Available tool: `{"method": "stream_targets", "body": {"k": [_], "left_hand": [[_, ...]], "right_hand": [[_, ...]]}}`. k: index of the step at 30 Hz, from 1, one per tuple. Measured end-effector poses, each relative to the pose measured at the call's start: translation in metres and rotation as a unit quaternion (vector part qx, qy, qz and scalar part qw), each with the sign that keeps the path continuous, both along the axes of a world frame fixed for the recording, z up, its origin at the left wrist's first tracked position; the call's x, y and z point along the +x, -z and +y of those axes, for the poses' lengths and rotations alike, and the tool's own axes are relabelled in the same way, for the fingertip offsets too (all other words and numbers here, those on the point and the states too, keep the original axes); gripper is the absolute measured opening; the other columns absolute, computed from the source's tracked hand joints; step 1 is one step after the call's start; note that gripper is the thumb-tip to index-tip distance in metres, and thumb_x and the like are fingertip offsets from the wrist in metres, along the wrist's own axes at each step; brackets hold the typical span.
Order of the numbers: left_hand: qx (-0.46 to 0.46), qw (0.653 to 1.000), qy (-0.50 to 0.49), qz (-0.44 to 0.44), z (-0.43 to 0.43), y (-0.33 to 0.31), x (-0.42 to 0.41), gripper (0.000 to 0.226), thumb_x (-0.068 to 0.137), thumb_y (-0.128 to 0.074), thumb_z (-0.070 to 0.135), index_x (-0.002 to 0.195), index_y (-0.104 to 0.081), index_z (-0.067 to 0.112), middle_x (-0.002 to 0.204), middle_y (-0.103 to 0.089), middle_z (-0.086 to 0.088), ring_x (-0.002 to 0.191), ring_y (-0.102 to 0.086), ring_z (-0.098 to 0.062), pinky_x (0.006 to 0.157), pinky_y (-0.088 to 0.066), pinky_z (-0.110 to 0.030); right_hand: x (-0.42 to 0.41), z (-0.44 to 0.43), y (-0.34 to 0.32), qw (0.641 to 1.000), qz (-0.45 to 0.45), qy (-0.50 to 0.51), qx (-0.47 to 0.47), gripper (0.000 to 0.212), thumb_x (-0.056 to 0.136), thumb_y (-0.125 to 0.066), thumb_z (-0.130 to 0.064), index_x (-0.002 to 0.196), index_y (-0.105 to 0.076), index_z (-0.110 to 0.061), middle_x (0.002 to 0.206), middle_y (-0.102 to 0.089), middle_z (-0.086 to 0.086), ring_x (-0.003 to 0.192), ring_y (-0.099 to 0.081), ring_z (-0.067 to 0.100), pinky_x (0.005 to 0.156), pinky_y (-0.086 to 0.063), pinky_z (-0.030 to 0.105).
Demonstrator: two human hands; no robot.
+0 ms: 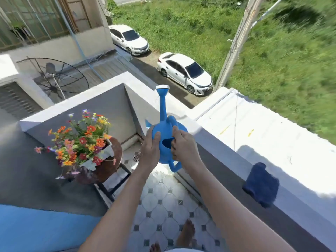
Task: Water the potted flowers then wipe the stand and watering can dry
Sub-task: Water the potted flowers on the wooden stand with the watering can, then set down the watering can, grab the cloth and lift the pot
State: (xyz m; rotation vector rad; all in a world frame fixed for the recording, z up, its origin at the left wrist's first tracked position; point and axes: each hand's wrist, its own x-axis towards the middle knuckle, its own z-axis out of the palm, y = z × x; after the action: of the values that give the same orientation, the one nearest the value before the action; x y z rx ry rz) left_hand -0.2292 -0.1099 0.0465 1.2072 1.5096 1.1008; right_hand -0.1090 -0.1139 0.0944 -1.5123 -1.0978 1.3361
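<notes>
A white plastered balcony wall (pixel 227 142) is running along the right side, its broad flat top lying in full sun. A floor (pixel 163 206) of pale tiles with small dark diamond insets is leaving a narrow open strip between that wall and the stand. A dark blue cloth (pixel 260 184), soft and rumpled, is hanging over the wall's inner edge, well apart from the hands. A round brown stand (pixel 111 166) on black metal legs is carrying a white rectangular pot (pixel 107 151) filled with mixed orange, red and yellow flowers (pixel 80 140). A smooth blue plastic watering can (pixel 164 128) is being held in the air beside the flowers, spout pointing away. The left hand (pixel 150 151) is cupping its rounded body; the right hand (pixel 183 144) is curling its fingers over the rim of the fill opening.
</notes>
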Motion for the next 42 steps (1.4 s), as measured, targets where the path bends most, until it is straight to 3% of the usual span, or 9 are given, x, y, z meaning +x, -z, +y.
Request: {"method": "stream_targets", "body": {"k": [3, 7, 15, 17, 24, 32, 35, 39, 42], "left_hand": [[0.002, 0.999, 0.04, -0.02, 0.026, 0.001, 0.055, 0.034, 0.099, -0.039, 0.049, 0.13, -0.049, 0.038, 0.116, -0.065, 0.001, 0.1, -0.065, -0.018, 0.082, -0.054, -0.038], [-0.006, 0.995, 0.097, -0.038, 0.05, 0.01, 0.135, 0.034, 0.096, -0.042, 0.046, 0.121, -0.057, 0.029, 0.104, -0.068, 0.001, 0.094, -0.065, -0.021, 0.085, -0.053, -0.045], [-0.031, 0.976, 0.215, -0.029, 0.085, 0.05, 0.236, 0.034, 0.102, -0.04, 0.039, 0.122, -0.06, 0.022, 0.108, -0.069, 0.004, 0.099, -0.064, -0.006, 0.087, -0.048, -0.025], [-0.041, 0.973, 0.226, -0.028, 0.09, 0.056, 0.248, 0.033, 0.104, -0.039, 0.035, 0.124, -0.06, 0.018, 0.109, -0.068, 0.003, 0.099, -0.063, -0.003, 0.085, -0.047, -0.019], [-0.072, 0.969, 0.237, 0.009, 0.122, 0.084, 0.257, 0.037, 0.102, -0.039, 0.038, 0.125, -0.059, 0.017, 0.114, -0.068, -0.001, 0.109, -0.062, -0.017, 0.095, -0.048, -0.033], [-0.088, 0.958, 0.273, -0.007, 0.14, 0.097, 0.246, 0.025, 0.104, -0.04, 0.03, 0.101, -0.062, 0.02, 0.08, -0.065, 0.011, 0.077, -0.06, -0.011, 0.075, -0.05, -0.034], [-0.087, 0.954, 0.285, -0.006, 0.144, 0.102, 0.241, 0.026, 0.104, -0.039, 0.029, 0.106, -0.063, 0.018, 0.087, -0.067, 0.011, 0.082, -0.062, -0.012, 0.079, -0.049, -0.033], [-0.102, 0.95, 0.294, -0.024, 0.147, 0.104, 0.238, 0.03, 0.103, -0.044, 0.033, 0.12, -0.062, 0.017, 0.11, -0.07, -0.003, 0.105, -0.065, -0.021, 0.089, -0.053, -0.035], [-0.076, 0.97, 0.233, 0.004, 0.149, 0.08, 0.244, 0.027, 0.102, -0.045, 0.034, 0.116, -0.063, 0.021, 0.109, -0.067, 0.01, 0.108, -0.061, -0.011, 0.088, -0.046, -0.025]], "right_hand": [[0.044, 0.002, 0.003, 0.993, 0.092, 0.07, -0.02, 0.043, 0.105, -0.043, -0.041, 0.07, -0.034, -0.018, 0.049, -0.031, -0.003, 0.038, -0.03, 0.01, 0.036, -0.029, 0.021], [0.108, 0.01, 0.01, 0.982, 0.12, 0.146, -0.024, 0.039, 0.105, -0.042, -0.041, 0.077, -0.033, -0.017, 0.052, -0.03, -0.001, 0.04, -0.028, 0.012, 0.037, -0.027, 0.021], [0.193, 0.024, 0.036, 0.955, 0.164, 0.243, -0.042, 0.038, 0.106, -0.041, -0.038, 0.077, -0.032, -0.016, 0.053, -0.03, -0.002, 0.038, -0.027, 0.012, 0.039, -0.025, 0.023], [0.203, 0.027, 0.044, 0.947, 0.184, 0.259, -0.053, 0.037, 0.106, -0.041, -0.039, 0.078, -0.033, -0.017, 0.053, -0.029, -0.002, 0.039, -0.027, 0.012, 0.04, -0.024, 0.024], [0.209, 0.055, 0.072, 0.93, 0.215, 0.286, -0.086, 0.034, 0.106, -0.039, -0.041, 0.083, -0.032, -0.016, 0.055, -0.03, -0.001, 0.04, -0.026, 0.013, 0.041, -0.025, 0.025], [0.188, 0.072, 0.091, 0.918, 0.227, 0.316, -0.081, 0.028, 0.108, -0.038, -0.036, 0.088, -0.036, -0.017, 0.058, -0.034, -0.002, 0.043, -0.031, 0.013, 0.041, -0.029, 0.026], [0.186, 0.07, 0.092, 0.928, 0.201, 0.306, -0.067, 0.029, 0.108, -0.039, -0.035, 0.089, -0.041, -0.012, 0.058, -0.039, 0.002, 0.045, -0.036, 0.016, 0.043, -0.036, 0.029], [0.206, 0.059, 0.096, 0.963, 0.042, 0.251, -0.087, 0.056, 0.106, -0.036, -0.047, 0.093, -0.06, 0.002, 0.068, -0.058, 0.008, 0.058, -0.055, 0.017, 0.06, -0.051, 0.039], [0.231, 0.048, 0.096, 0.964, -0.013, 0.254, -0.075, 0.05, 0.106, -0.039, -0.045, 0.096, -0.066, -0.005, 0.075, -0.066, 0.005, 0.06, -0.06, 0.013, 0.055, -0.049, 0.028]]}}
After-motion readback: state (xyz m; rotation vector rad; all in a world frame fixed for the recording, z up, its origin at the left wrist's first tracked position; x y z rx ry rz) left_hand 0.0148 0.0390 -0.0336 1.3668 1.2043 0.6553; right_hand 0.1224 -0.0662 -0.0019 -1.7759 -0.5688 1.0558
